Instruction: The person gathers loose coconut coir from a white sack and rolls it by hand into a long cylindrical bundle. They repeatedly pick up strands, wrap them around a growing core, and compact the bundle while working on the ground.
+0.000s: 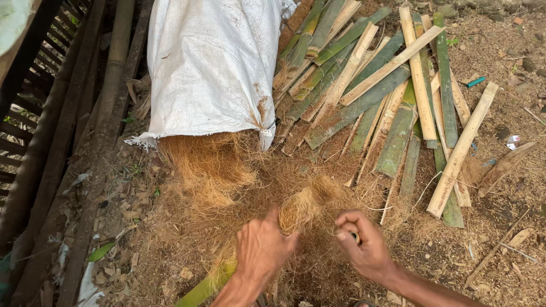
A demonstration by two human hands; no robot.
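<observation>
— Hands?
— Left hand (263,245) grips a coir fibre bundle (304,204) just below the white sack (210,62); right hand (364,245) is clenched on a small tool.
— Progress?
— One bundle forming; loose coir (207,165) spills from the sack, split bamboo slats (392,85) beside it lie untouched

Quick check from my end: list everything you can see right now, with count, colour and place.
White woven sack: one, white, lying top centre, open mouth toward the person.
Loose fibre: one heap, golden brown, spilling from the sack mouth over the ground.
Fibre bundle: one, tan, gripped at the left hand's fingertips.
Split bamboo strips: a pile, too many to count, green and pale tan, upper right.
Green bamboo piece: one, green, bottom centre below the left hand.
Dark poles: several, brown, along the left edge.
Dry leaves and litter: scattered, brown, on the ground.
Left hand: one, bottom centre, closed on the fibre bundle.
Right hand: one, bottom right, fingers curled around a small item I cannot identify.
</observation>
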